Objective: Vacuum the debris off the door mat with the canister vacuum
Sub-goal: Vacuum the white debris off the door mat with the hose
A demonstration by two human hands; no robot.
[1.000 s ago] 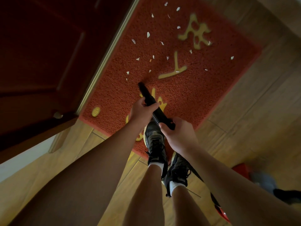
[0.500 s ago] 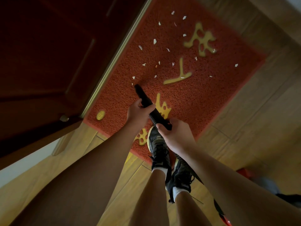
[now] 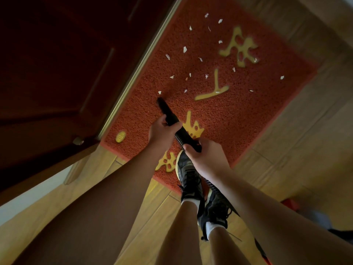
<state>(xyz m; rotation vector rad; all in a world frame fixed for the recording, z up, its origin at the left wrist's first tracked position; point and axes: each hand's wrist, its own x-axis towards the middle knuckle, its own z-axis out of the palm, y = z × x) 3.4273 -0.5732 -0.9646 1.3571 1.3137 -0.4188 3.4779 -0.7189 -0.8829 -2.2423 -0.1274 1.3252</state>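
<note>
Door mat (image 3: pixel 248 115), red-orange and coarse, is seen from above, filling the upper middle and right of the frame on a wooden floor (image 3: pixel 305 150). Five yellow marks are printed on it. Small white scraps of debris (image 3: pixel 185 49) are scattered over its upper half; about eighteen can be counted, most in a loose cluster at upper centre, with two lying apart toward the right.

One black vacuum nozzle (image 3: pixel 168 113) is held at the centre of the frame. Its long axis runs diagonally, from the lower right up to the upper left, with the open tip at the upper-left end, low over the mat; whether contact is made cannot be told. The left hand (image 3: pixel 162 132) is wrapped round the nozzle's middle and is the nearer of the two hands to the tip. The right hand (image 3: pixel 204 155) is closed round the rear end, where one ribbed hose (image 3: pixel 179 139) joins and trails down toward the lower right.

The nearest scrap (image 3: pixel 159 92) lies just above the tip, almost in line with the nozzle's axis. The rest of the debris lies farther up and to the right, so a push forward along that axis, then a sweep rightward, is judged to be called for.

One dark red door (image 3: pixel 57 73) fills the upper left. Two black shoes (image 3: pixel 189 175) are seen at lower centre, the upper one overlapping the mat's near edge.
</note>
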